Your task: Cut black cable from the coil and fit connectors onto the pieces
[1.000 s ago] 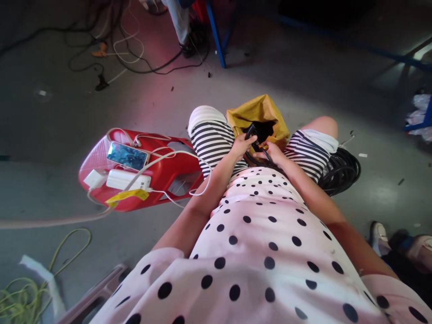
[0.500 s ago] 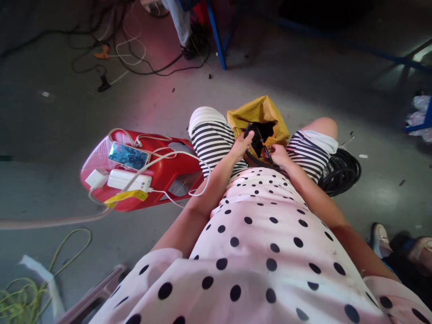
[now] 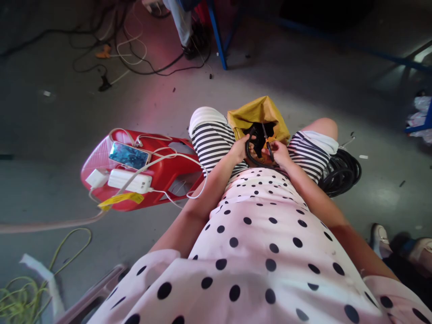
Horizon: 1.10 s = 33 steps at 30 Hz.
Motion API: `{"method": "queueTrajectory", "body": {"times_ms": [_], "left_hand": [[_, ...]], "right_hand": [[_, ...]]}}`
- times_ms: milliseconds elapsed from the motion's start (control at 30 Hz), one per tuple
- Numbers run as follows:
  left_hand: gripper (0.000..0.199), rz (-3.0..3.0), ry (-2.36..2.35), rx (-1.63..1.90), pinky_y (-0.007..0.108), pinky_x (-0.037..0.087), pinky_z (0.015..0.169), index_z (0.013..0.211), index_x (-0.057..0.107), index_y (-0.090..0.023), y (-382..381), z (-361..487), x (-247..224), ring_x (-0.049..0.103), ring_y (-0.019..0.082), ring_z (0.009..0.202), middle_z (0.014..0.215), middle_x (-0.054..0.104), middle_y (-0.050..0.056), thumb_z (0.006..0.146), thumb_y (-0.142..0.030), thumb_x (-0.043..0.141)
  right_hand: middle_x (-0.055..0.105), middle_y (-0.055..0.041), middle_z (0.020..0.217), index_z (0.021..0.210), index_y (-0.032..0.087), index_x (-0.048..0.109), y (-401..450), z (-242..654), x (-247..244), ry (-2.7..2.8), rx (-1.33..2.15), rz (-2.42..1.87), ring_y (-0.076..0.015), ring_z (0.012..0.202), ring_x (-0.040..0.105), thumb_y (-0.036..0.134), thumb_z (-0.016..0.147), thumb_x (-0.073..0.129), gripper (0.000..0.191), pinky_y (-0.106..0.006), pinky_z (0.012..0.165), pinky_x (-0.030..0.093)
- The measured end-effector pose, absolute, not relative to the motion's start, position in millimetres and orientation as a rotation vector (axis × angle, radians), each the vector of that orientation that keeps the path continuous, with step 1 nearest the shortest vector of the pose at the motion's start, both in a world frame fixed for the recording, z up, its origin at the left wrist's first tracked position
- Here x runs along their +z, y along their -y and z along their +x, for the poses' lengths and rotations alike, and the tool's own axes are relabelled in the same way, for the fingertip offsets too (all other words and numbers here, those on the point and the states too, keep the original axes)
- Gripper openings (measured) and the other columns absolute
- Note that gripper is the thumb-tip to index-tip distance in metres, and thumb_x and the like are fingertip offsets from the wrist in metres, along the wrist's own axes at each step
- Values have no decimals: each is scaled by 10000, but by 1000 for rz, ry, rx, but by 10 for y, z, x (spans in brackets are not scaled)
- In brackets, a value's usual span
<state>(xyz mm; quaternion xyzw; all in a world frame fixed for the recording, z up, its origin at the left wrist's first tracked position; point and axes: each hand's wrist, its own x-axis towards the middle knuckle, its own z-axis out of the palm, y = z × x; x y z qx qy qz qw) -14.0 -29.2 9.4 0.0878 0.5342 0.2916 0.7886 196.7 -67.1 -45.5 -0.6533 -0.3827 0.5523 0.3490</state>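
Observation:
Between my knees stands a yellow bag, its mouth gaping and dark inside. My left hand is closed at the bag's left side around a black cable, which bends down toward my lap. Over the bag's right side, my right hand grips a slim dark tool. Its narrow, pointed end leans up into the opening; its exact kind is too small to make out. More black cable lies bunched inside the bag.
To my left a red plastic stool lies on its side, bearing a phone, a white power bank and a charger. Coiled black cable rests by my right knee. Loose cords and another person's leg are ahead.
My left hand has lowered slightly, and the cable in it now curves down instead of sticking up. The tool in my right hand has turned more upright, its tip higher in the bag's opening.

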Motion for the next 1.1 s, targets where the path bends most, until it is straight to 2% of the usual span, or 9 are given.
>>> {"method": "queueTrajectory", "body": {"times_ms": [133, 300, 400, 567, 667, 900, 1000, 1100], "left_hand": [[447, 157, -1176, 658, 240, 472, 494, 1002, 652, -227, 291, -107, 124, 388, 108, 452, 609, 440, -82, 1161, -644, 672], [521, 108, -1191, 672, 239, 433, 482, 957, 597, -237, 291, -81, 119, 379, 97, 444, 617, 429, -95, 1104, -714, 746], [523, 113, -1191, 675, 244, 430, 483, 949, 598, -238, 294, -79, 104, 371, 97, 441, 617, 424, -98, 1094, -712, 765], [511, 137, -1190, 670, 241, 439, 482, 925, 588, -237, 293, -76, 74, 372, 94, 437, 613, 426, -94, 1120, -685, 739], [508, 130, -1205, 684, 227, 423, 472, 919, 551, -249, 293, -63, 69, 361, 89, 435, 618, 420, -102, 1105, -668, 768], [529, 124, -1197, 707, 208, 424, 462, 912, 474, -265, 306, -49, 84, 358, 82, 435, 619, 421, -110, 1087, -659, 781], [531, 129, -1197, 707, 212, 427, 461, 917, 483, -266, 306, -50, 76, 360, 85, 432, 611, 419, -111, 1091, -679, 769], [532, 150, -1214, 714, 219, 424, 459, 915, 490, -264, 300, -46, 69, 360, 86, 425, 599, 420, -109, 1101, -687, 755]], "right_hand": [[607, 52, 783, 880, 290, 528, 671, 1967, -508, 1019, 1352, -1728, -183, 720, 624, 749, 536, 1126, 829, -328, 613, 561], [587, 55, 751, 897, 308, 485, 652, 1981, -511, 1060, 1224, -1815, -204, 698, 629, 807, 622, 1073, 818, -361, 634, 569], [630, 31, 762, 877, 307, 500, 649, 2006, -470, 1214, 1104, -1868, -234, 769, 644, 762, 666, 1058, 751, -391, 735, 579], [667, -5, 810, 811, 294, 531, 672, 1976, -372, 1566, 1179, -1896, -246, 829, 622, 607, 723, 1041, 606, -406, 841, 541], [672, 0, 844, 867, 289, 564, 680, 1947, -331, 1557, 1158, -1889, -239, 837, 613, 567, 718, 1041, 572, -387, 833, 517], [680, 29, 795, 1055, 241, 755, 690, 1976, -318, 1288, 1328, -1861, -213, 742, 609, 671, 651, 1069, 668, -357, 712, 498], [728, 8, 823, 1157, 216, 826, 692, 1992, -323, 1276, 1354, -1855, -232, 771, 671, 670, 631, 1092, 744, -380, 761, 553], [779, -21, 892, 1170, 221, 846, 693, 2008, -340, 1290, 1295, -1819, -259, 851, 733, 658, 643, 1109, 734, -416, 859, 605]]}}
